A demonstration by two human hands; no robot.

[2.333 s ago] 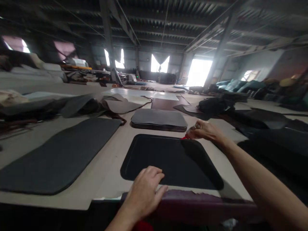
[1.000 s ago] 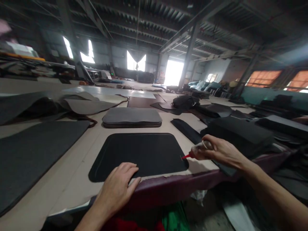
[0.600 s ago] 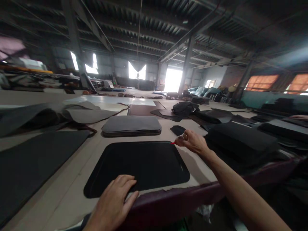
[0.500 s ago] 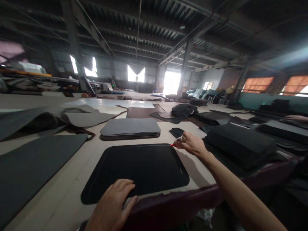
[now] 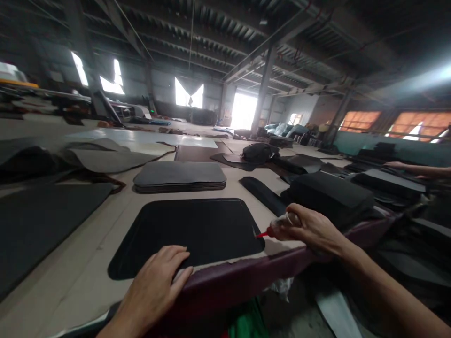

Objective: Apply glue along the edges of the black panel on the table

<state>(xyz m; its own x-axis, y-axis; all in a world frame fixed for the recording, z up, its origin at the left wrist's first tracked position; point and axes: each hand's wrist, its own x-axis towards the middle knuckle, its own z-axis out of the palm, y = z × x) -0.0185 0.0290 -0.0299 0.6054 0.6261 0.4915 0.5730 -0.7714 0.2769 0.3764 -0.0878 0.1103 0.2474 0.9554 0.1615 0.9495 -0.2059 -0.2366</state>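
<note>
A black rounded panel point(image 5: 190, 225) lies flat on the pale table point(image 5: 84, 244), with a thin line running along its border. My left hand point(image 5: 158, 277) rests on its near edge, palm down, fingers stretched out. In my right hand point(image 5: 310, 227) is a glue bottle point(image 5: 282, 226) with a red nozzle, gripped around its body. The nozzle tip meets the panel near its right edge, beside a short pale streak. Just behind the panel sits a stack of grey rounded panels point(image 5: 179, 174).
Dark sheets point(image 5: 45, 220) cover the table's left side. At right stands a black block-like pile point(image 5: 331, 195), with a dark strip point(image 5: 264, 195) beside it. Another person's arm point(image 5: 419, 169) reaches in at far right. Purple cloth point(image 5: 239, 281) hangs along the front edge.
My right hand has moved the glue bottle from the panel's far right corner down its right edge toward me. My left hand stays on the near edge. The view has shifted right.
</note>
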